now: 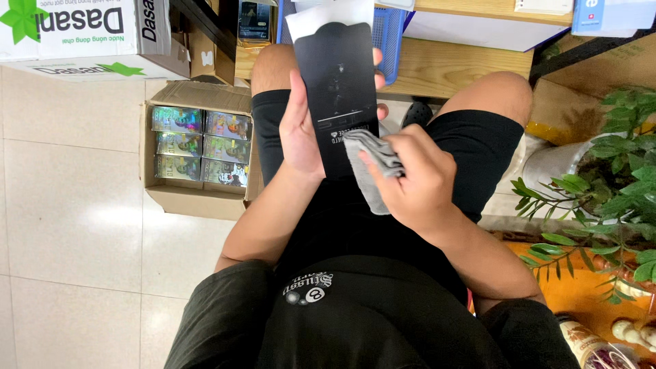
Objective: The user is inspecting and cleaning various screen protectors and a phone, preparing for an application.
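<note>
Black sleeve [338, 96]: upright, clasped by left hand [301, 130]. Grey cloth [372, 167]: pinched in right hand [413, 174], touching sleeve's lower end. Carton [198, 198] of boxes at nine o'clock.

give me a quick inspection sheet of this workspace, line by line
surface: pale tiled floor; wooden shelf edge in front of the knees
job's things: flat black packet with a white top, held upright; grey cloth pressed on its lower part
clutter: open cardboard box of shiny small boxes on the floor; blue basket on the shelf
grippers: left hand grips the packet's edge; right hand bunches the cloth against it
cables: nothing seen
surroundings: potted green plant at the right; large white carton at the top left
</note>
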